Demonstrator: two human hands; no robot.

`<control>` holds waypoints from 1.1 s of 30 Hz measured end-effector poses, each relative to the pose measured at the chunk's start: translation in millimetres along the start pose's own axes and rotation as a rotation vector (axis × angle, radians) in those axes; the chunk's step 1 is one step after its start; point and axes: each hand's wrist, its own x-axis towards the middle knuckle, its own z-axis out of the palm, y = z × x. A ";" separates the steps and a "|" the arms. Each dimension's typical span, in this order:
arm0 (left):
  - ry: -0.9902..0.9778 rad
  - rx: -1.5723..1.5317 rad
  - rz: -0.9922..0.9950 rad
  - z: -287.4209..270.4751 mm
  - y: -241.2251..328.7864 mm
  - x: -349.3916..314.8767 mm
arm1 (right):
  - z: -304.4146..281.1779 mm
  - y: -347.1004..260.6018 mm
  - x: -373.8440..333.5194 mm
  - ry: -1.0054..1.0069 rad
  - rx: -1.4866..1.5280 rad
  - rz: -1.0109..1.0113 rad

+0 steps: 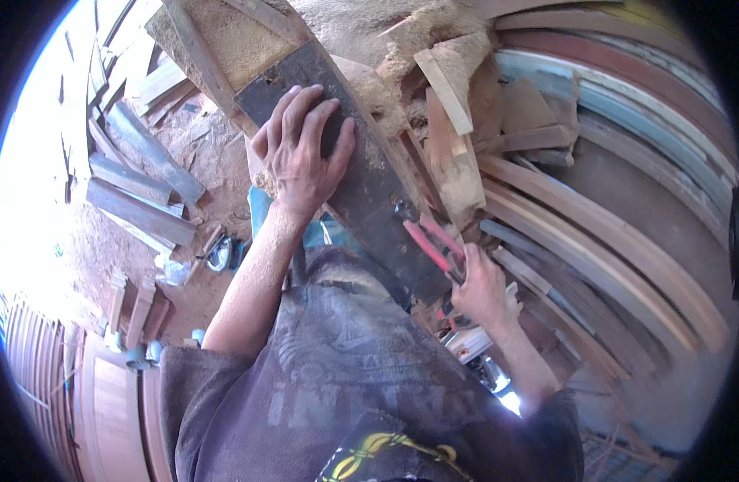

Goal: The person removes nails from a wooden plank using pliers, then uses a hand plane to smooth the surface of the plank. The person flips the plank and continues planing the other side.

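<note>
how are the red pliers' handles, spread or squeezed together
Spread: a gap shows between the two red handles of the pliers in the right hand. Whether the jaws are open, I cannot tell.

Long brown planks point(604, 217) to the right, grey wood offcuts point(140, 212) to the left, pale sawdust point(361, 30) beyond

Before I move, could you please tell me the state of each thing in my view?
Left hand: open, resting on the dark board.
Right hand: closed on the pliers.
Pliers: red handles parted; whether the jaws grip anything, I cannot tell.
Dark board: dusty, under the left hand.
Sawdust: loose, heaped beyond the board.
Long boards: lying side by side at right.
</note>
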 end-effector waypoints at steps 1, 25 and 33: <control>0.008 -0.010 -0.010 2.2 -1.0 4.3 | -2.5 -2.6 4.4 0.028 -0.018 0.000; -0.153 0.327 -0.052 -9.7 -13.2 72.9 | -2.2 18.9 7.9 -0.039 0.116 0.010; -0.087 0.302 -0.032 -4.5 -14.1 77.9 | 25.0 57.2 18.7 0.189 0.158 -0.204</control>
